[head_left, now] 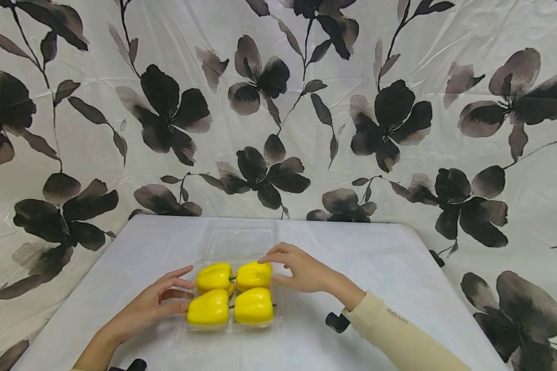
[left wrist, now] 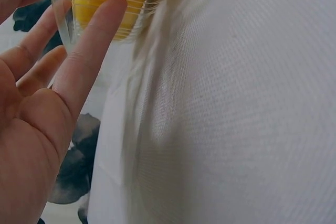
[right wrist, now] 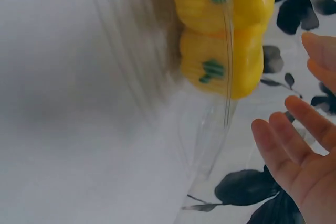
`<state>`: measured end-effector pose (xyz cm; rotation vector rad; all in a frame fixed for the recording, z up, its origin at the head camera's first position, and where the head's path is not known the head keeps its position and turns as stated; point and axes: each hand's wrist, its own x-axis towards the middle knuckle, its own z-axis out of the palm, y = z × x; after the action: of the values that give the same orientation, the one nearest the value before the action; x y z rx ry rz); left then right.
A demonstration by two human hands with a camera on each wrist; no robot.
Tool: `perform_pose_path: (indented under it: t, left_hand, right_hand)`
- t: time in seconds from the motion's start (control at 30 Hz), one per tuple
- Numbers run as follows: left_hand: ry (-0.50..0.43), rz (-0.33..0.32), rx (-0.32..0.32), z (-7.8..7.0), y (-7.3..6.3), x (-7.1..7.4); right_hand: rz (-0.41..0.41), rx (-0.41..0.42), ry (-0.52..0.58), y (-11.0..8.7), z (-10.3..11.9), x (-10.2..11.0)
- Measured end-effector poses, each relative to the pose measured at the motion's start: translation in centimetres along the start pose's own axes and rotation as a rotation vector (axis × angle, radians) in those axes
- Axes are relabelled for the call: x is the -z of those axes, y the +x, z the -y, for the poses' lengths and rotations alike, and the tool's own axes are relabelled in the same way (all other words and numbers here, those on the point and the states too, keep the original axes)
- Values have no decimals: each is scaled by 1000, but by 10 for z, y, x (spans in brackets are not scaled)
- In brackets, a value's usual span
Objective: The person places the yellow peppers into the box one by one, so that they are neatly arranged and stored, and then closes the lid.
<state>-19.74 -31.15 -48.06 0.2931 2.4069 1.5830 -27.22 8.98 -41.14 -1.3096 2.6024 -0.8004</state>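
Peppers (head_left: 208,308) w/ smooth glossy finish, clear shiny plastic box (head_left: 239,241), matt woven-look tbl cloth (head_left: 380,263), semi-glossy bkgd sheet (head_left: 315,139)

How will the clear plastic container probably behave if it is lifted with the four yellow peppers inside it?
The clear container would probably flex, as its ribbed plastic looks thin. Its open lid, spread out at the back, may flap or drag. The yellow peppers, rounded and glossy, might slide or roll slightly if it tilts.

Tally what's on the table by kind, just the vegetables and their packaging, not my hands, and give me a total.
Yellow bell peppers: 4
Clear plastic clamshell container, lid counted with it: 1
Total: 5
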Motion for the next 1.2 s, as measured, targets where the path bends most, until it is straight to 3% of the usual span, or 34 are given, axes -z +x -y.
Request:
perform_pose_path:
  t: [0.23,0.4,0.83,1.2]
  left_hand:
    - [4,10,-10,-1,-1,0]
    - [9,10,-13,-1,-1,0]
    - [13,7,-20,0,0,0]
    - [-7,13,-12,4,1,0]
  right_hand:
    - [-111,-101,115,14,-23,6]
    - [-175,-143,111,21,-38,7]
    - [-240,-240,147,36,-64,9]
    - [-264,-350,261,48,-87,-6]
